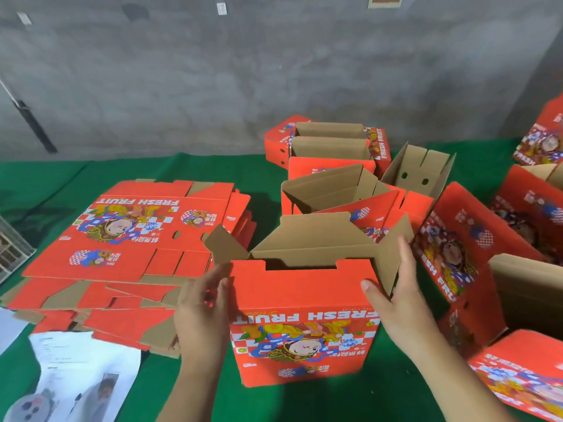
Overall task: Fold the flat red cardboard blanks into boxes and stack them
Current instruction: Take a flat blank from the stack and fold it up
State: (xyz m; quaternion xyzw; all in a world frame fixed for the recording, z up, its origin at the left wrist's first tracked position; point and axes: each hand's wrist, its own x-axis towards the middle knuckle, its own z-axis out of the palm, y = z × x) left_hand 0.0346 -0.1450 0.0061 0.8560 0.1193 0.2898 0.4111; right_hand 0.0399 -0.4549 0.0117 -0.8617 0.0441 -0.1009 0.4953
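- Both hands are on the half-formed box (pixel 301 318) standing on the green table (pixel 195 172): the left hand (pixel 202 303) grips its left edge with curled fingers, the right hand (pixel 399 287) pinches the brown right side flap (pixel 393 254), thumb in front, fingers behind.
- Folding looks mid-way: walls stand, but the left flap (pixel 224 243) and rear flap (pixel 313 233) splay outward. Next, I'd judge, the side flaps must turn inward and lock.
- Flat blanks (pixel 128 236) lie piled just left; finished boxes (pixel 330 153) are stacked behind.
- Open boxes (pixel 475 236) crowd the right side closely, leaving little elbow room; papers (pixel 82 376) lie near-left.
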